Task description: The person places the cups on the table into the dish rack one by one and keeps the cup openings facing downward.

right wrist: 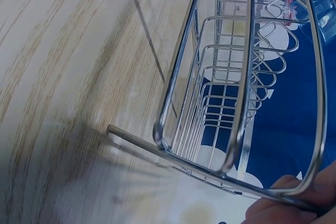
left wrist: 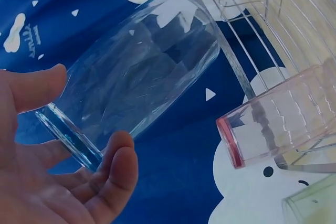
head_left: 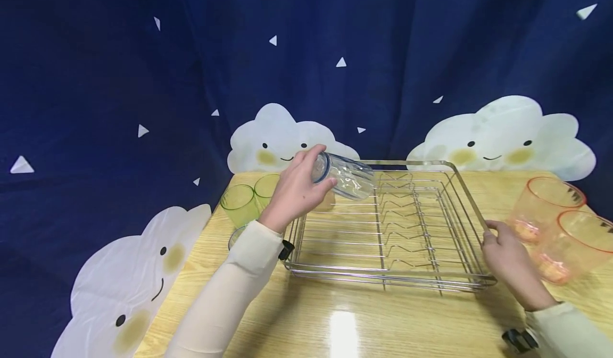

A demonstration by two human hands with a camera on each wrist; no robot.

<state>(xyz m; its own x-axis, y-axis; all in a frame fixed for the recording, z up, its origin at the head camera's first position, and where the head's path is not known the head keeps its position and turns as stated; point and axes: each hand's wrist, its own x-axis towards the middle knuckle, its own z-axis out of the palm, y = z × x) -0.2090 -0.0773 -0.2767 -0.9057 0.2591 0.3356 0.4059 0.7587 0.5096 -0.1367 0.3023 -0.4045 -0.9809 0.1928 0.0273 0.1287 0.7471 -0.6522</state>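
The left grip (head_left: 298, 189) pinches the blue-tinted cup (head_left: 353, 178) by its base, tilted above the wire rack (head_left: 469, 197); the right grip (head_left: 508, 255) holds the rack's right rim. Best, it seems, to tip the mouth fully down, lower gently beside the pink cup (left wrist: 278, 120) without knocking the two together, and hold the rim steady

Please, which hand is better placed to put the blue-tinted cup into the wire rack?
Probably the left hand: it holds the blue-tinted cup close to the wire rack, while the right hand grips the rack's right side.
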